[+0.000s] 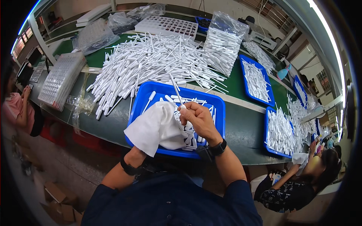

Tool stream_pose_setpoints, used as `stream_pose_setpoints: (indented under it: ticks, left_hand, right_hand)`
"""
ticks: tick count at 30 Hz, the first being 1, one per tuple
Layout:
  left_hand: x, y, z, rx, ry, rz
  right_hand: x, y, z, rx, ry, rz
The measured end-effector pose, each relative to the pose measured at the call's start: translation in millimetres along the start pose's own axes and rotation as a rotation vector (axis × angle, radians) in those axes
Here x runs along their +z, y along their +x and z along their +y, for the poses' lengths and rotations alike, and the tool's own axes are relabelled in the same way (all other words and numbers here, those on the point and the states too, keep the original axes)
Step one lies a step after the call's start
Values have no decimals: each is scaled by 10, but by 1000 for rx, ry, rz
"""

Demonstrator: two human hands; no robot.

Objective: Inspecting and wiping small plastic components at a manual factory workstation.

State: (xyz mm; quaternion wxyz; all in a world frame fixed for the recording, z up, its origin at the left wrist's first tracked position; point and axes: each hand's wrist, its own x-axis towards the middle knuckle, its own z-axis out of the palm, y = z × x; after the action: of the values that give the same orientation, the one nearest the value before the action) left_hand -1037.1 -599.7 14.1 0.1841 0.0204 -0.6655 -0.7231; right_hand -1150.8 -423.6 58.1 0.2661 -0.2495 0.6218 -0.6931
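White droppers (151,56) lie heaped on the green table (241,130), strip light (329,28) above.

Single head cam, L of a worn pair: wide fisheye, pic upright. Looks down & fwd from above wearer's dark-blue fabric shirt (169,199), close to near edge of long dark-green tabletop (239,135). Mid-pic falls on blue rectangular plastic tray (221,113) at that edge; far edge sits up top, smaller. Lines bend toward dark round rim.
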Motion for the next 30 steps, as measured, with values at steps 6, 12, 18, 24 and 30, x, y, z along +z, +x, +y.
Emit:
stream_pose_setpoints:
  ticks: [6,12,18,24,30]
  left_hand:
    - [56,92,450,-59,-9,-67]
    - [5,51,859,-38,-155,13]
    - [-1,11,788,-173,-486,106]
    - [-101,60,474,-15,4,56]
    - [27,86,630,119,311,92]
  right_hand:
    - [-96,-47,19,-15,-55,21]
    - [-93,-12,37,-23,-1,69]
    - [-73,-68,4,-44,-11,-2]
    - [178,-129,-115,109,-96,-200]
    - [83,-170,-68,54,-187,-175]
